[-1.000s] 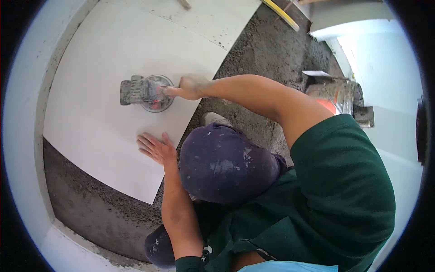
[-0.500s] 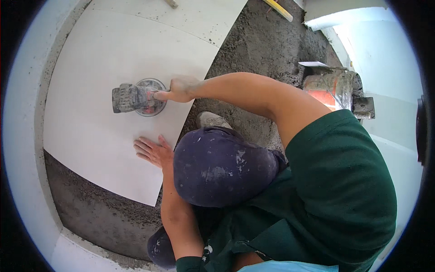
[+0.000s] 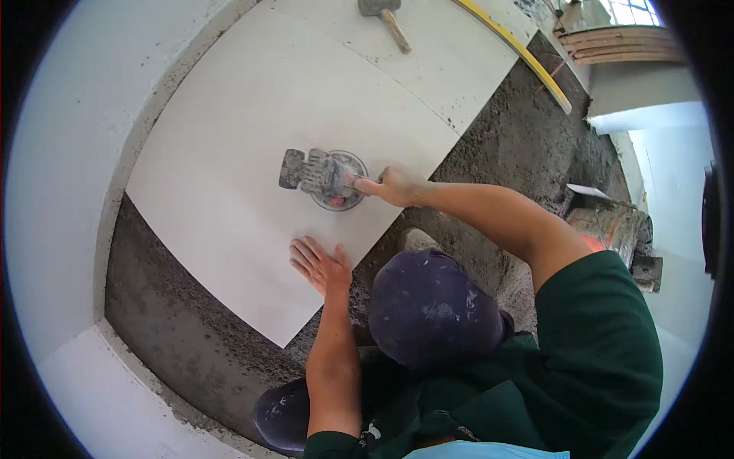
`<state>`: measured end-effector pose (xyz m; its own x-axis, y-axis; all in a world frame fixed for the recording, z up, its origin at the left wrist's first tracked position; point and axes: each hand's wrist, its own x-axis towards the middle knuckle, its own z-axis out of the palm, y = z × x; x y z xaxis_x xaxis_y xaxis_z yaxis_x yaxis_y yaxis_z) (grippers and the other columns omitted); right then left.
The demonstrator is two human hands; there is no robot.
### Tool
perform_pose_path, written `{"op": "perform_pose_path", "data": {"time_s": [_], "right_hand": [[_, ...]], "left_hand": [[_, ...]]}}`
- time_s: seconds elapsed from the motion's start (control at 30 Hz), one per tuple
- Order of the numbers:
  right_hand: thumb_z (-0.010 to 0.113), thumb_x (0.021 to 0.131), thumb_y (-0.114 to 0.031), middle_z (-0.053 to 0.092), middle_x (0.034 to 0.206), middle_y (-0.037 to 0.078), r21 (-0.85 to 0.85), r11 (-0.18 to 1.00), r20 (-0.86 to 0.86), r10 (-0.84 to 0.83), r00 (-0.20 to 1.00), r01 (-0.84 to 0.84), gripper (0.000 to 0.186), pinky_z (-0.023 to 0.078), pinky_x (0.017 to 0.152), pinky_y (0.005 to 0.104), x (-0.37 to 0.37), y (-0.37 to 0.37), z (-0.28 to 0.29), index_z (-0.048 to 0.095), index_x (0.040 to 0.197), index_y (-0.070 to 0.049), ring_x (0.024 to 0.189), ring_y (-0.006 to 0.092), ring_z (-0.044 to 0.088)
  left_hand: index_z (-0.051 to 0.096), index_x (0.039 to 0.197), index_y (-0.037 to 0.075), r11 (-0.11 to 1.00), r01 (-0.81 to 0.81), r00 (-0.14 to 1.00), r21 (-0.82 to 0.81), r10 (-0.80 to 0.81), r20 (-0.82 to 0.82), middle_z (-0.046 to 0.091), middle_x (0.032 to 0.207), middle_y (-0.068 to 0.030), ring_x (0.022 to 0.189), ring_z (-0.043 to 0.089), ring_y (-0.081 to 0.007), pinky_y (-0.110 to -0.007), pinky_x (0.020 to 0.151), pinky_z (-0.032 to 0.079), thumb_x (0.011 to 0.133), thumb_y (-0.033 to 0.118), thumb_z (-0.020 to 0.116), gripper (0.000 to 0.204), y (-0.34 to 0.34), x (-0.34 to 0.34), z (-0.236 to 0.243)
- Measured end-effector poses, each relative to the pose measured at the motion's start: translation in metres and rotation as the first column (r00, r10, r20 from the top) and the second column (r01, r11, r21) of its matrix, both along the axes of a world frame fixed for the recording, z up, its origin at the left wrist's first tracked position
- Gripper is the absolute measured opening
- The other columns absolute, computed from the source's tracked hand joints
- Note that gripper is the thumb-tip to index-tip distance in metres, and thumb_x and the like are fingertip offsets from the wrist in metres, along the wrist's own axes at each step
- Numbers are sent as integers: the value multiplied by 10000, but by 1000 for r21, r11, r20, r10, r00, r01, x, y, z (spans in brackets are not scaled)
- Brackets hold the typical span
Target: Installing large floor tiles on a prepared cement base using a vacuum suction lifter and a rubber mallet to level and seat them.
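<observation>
A large white floor tile (image 3: 222, 172) lies over grey mortar, with a corner close to me. On its surface stands a dusty tile vibrator (image 3: 315, 172), with a round suction pad beneath its motor body. My right hand (image 3: 397, 186) is closed around the vibrator's handle, near the tile's right edge. Nearer to me, my left hand (image 3: 323, 268) rests flat on the tile, fingers spread and nothing held.
Beyond a joint, another white tile (image 3: 451, 73) carries a mallet (image 3: 386, 19) and a yellow straightedge (image 3: 520, 50). Rough mortar (image 3: 489, 145) borders the tile. A dirty bucket (image 3: 608, 229) lies at the right. White wall (image 3: 84, 153) curves along the left.
My view has turned, so the tile, tool and both hands appear farther right and lower. The mallet and more of the straightedge now show. Both hands keep their hold and pose.
</observation>
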<state>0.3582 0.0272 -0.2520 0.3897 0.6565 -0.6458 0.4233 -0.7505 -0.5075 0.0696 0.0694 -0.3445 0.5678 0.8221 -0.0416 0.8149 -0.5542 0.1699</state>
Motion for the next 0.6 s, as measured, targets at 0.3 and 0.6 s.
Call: {"op": "perform_pose_path", "data": {"time_s": [0.3,0.6], "right_hand": [[485,891,-812,672,689,230,18,1000,-33,12,999,-11,838,534,729,475,4,0,9,807,864,-39,715,346,705],[486,898,-803,686,723,247,2,1000,-36,15,999,-15,829,540,760,469,2,1,22,814,913,-41,760,356,715]], "left_hand": [[247,1563,-79,999,-11,1000,-45,10,-9,222,1635,-316,1554,117,-448,-591,1257,36,989,552,482,886,-1,3,4],[258,1559,-76,1000,-8,1000,-30,8,9,235,1630,-317,1546,145,-458,-596,1255,68,973,534,509,882,-4,1,2]]}}
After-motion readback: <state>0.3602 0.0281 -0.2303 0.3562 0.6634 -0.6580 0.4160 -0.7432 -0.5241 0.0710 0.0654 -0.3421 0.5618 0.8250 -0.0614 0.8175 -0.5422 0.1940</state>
